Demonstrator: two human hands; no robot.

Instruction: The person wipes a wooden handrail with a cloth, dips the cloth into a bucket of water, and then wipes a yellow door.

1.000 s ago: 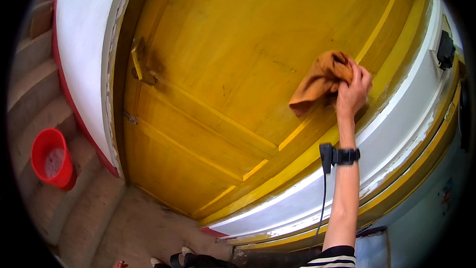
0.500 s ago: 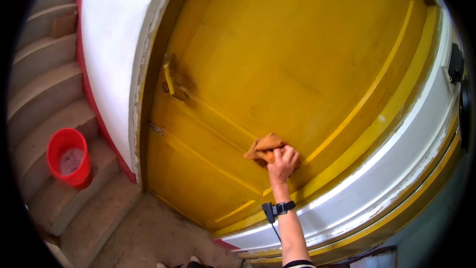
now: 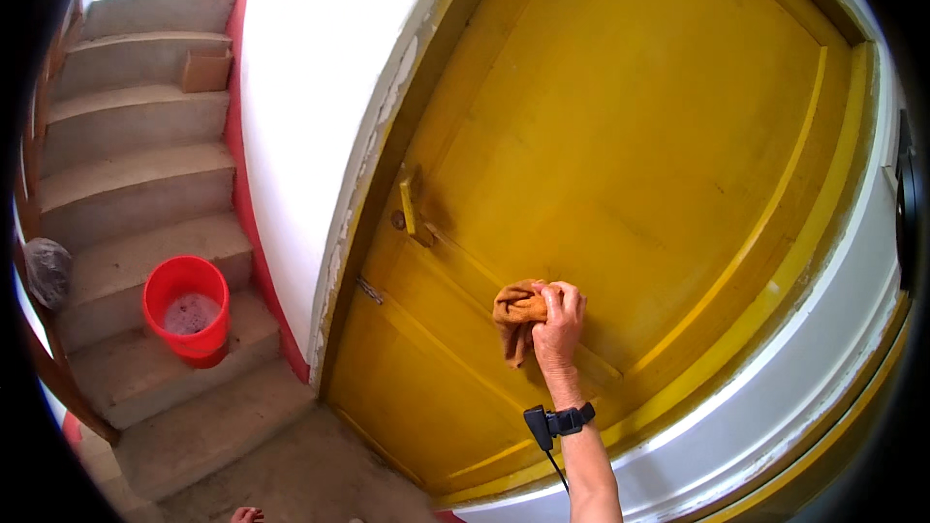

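A crumpled orange-brown cloth (image 3: pixel 518 310) is bunched in my right hand (image 3: pixel 559 324), which is closed around it, with one end hanging down. Cloth and hand are at the crossbar area of a yellow panelled door (image 3: pixel 630 155); whether they touch the surface, I cannot tell. Up and left of them sits the door's yellow handle (image 3: pixel 412 213), with dark smudges around it. A metal latch (image 3: pixel 369 291) is below the handle. Only some fingers of my left hand (image 3: pixel 247 515) show at the lower edge; the rest is cut off.
A red bucket (image 3: pixel 187 305) with sudsy liquid stands on the concrete stairs (image 3: pixel 136 174) to the left. A cardboard piece (image 3: pixel 206 70) lies higher up. By the brown railing (image 3: pixel 73 387) is a grey plastic bag (image 3: pixel 46 271). A white wall (image 3: pixel 310 87) separates stairs and door.
The view has swung left, bringing in more of the stairs and the railing. My right hand has gathered the cloth into a tighter bunch. My left fingers have come into view.
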